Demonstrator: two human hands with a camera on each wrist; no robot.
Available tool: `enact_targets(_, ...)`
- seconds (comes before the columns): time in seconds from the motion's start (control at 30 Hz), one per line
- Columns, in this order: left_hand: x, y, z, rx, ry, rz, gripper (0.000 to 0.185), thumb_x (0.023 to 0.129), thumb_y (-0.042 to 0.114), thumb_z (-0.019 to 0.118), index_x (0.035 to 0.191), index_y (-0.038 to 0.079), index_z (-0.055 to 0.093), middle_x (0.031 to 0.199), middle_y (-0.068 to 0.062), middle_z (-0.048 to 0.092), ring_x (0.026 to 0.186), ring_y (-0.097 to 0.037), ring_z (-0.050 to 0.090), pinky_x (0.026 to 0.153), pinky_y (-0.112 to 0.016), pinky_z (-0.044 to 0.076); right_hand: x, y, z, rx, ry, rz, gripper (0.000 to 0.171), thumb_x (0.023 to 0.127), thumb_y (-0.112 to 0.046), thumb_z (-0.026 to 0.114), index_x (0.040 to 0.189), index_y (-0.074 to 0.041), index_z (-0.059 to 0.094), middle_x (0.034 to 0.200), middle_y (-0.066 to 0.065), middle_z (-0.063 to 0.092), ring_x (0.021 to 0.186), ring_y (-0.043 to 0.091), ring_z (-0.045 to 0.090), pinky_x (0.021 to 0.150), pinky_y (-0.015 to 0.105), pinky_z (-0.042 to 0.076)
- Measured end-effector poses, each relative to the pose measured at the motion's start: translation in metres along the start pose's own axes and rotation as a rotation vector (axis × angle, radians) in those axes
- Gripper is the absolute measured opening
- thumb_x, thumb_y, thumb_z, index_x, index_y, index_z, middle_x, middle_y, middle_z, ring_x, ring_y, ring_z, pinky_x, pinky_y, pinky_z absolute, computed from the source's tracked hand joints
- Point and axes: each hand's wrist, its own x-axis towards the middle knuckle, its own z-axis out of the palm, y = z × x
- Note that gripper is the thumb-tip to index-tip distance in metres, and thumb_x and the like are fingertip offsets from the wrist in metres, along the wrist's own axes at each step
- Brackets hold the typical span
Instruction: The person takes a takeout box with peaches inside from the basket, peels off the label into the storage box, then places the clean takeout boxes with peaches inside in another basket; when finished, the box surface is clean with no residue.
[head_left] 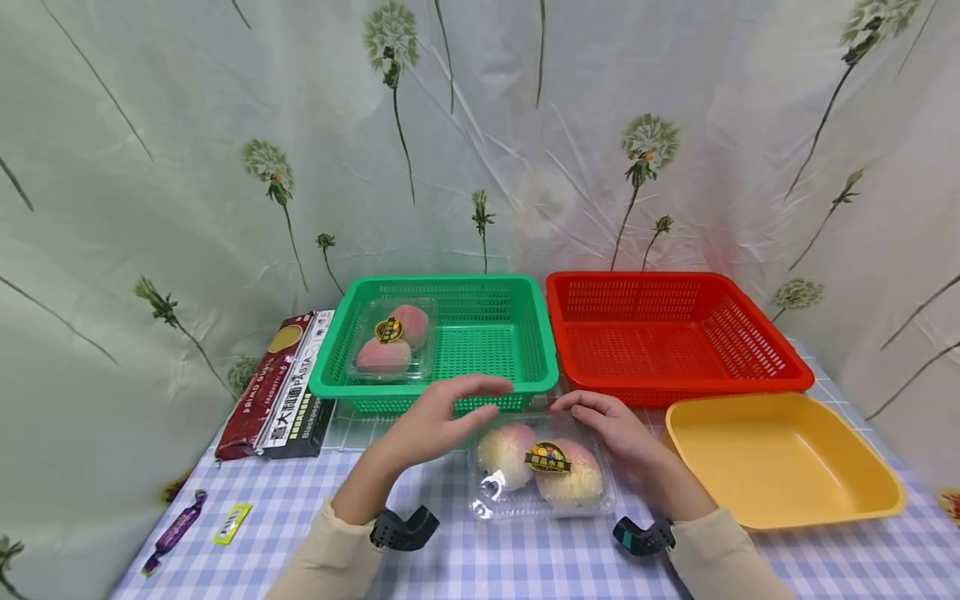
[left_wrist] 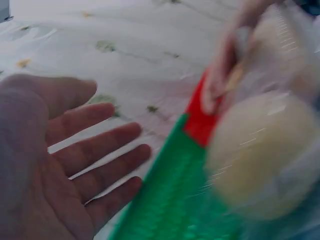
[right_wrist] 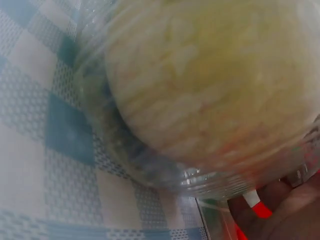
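Blue-checked tablecloth is sitting under everything, dandelion curtain hanging behind. Left hand is hovering with fingers spread wide, gripping nothing, just beside the clear peach box. Right hand is curling its fingers round the box's far right edge. Box is lying flat in front of the green basket, long side running left-right.

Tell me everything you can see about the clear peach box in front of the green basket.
The clear peach box is a shut, see-through plastic clamshell lying flat on the checked tablecloth. It holds two pale peaches side by side under a dark round sticker. The right hand touches its far right edge; the left hand hovers open at its left.
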Motion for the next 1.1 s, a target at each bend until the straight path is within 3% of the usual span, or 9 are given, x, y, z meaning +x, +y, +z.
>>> enact_targets(0.2, -0.006, -0.015, 0.024, 0.064, -0.021, 0.014, 0.037, 0.101, 0.025, 0.060, 0.137, 0.018, 0.059, 0.140, 0.000, 0.061, 0.135, -0.019, 0.053, 0.110, -0.045, 0.045, 0.000, -0.011, 0.001, -0.176, 0.000, -0.023, 0.026, 0.104, -0.017, 0.052, 0.122, -0.005, 0.066, 0.126, 0.015, 0.065, 0.117, 0.017, 0.058, 0.097, 0.018, 0.046)
enact_targets(0.37, -0.010, -0.030, 0.036, 0.128, -0.100, -0.043, 0.053, 0.095, 0.035, 0.065, 0.144, 0.017, 0.053, 0.151, -0.004, 0.051, 0.143, -0.026, 0.043, 0.115, -0.052, 0.037, -0.004, -0.023, 0.004, -0.295, -0.070, -0.031, 0.028, 0.102, -0.017, 0.055, 0.128, -0.010, 0.063, 0.131, 0.013, 0.063, 0.120, 0.028, 0.058, 0.095, 0.021, 0.050)
enact_targets(0.53, -0.012, -0.040, 0.041, 0.133, -0.128, -0.105, 0.062, 0.089, 0.043, 0.070, 0.145, 0.025, 0.052, 0.154, -0.007, 0.043, 0.141, -0.029, 0.042, 0.111, -0.057, 0.038, -0.010, -0.033, 0.003, -0.485, -0.087, -0.068, 0.033, 0.098, -0.016, 0.061, 0.131, -0.014, 0.063, 0.134, 0.007, 0.064, 0.126, 0.030, 0.057, 0.102, 0.042, 0.051)
enact_targets(0.63, -0.011, -0.045, 0.043, 0.091, -0.123, -0.137, 0.061, 0.088, 0.044, 0.071, 0.144, 0.034, 0.051, 0.148, -0.002, 0.043, 0.132, -0.024, 0.048, 0.106, -0.052, 0.043, -0.013, -0.037, 0.002, -0.569, -0.110, -0.116, 0.038, 0.097, -0.016, 0.064, 0.134, -0.013, 0.062, 0.136, 0.007, 0.064, 0.130, 0.031, 0.055, 0.104, 0.053, 0.048)
enact_targets(0.77, -0.012, -0.049, 0.045, 0.007, -0.119, -0.190, 0.058, 0.089, 0.042, 0.072, 0.142, 0.041, 0.050, 0.141, 0.001, 0.044, 0.121, -0.019, 0.052, 0.100, -0.042, 0.046, -0.014, -0.039, 0.001, -0.593, -0.155, -0.137, 0.041, 0.098, -0.019, 0.063, 0.138, -0.011, 0.059, 0.139, 0.008, 0.062, 0.132, 0.031, 0.055, 0.106, 0.054, 0.046)
enact_targets(0.9, -0.011, -0.051, 0.047, -0.060, -0.101, -0.213, 0.057, 0.090, 0.039, 0.073, 0.142, 0.037, 0.051, 0.140, -0.001, 0.047, 0.119, -0.020, 0.053, 0.097, -0.038, 0.048, -0.012, -0.037, 0.000, -0.553, -0.177, -0.134, 0.042, 0.100, -0.017, 0.060, 0.141, -0.008, 0.056, 0.142, 0.009, 0.059, 0.133, 0.032, 0.053, 0.107, 0.055, 0.044)
enact_targets(1.1, -0.010, -0.053, 0.049, -0.095, -0.054, -0.208, 0.057, 0.090, 0.034, 0.074, 0.142, 0.033, 0.052, 0.146, -0.003, 0.047, 0.126, -0.024, 0.051, 0.097, -0.038, 0.047, -0.007, -0.031, 0.004, -0.550, -0.121, -0.177, 0.038, 0.100, -0.012, 0.058, 0.138, -0.009, 0.059, 0.141, 0.007, 0.060, 0.132, 0.028, 0.054, 0.108, 0.040, 0.047)
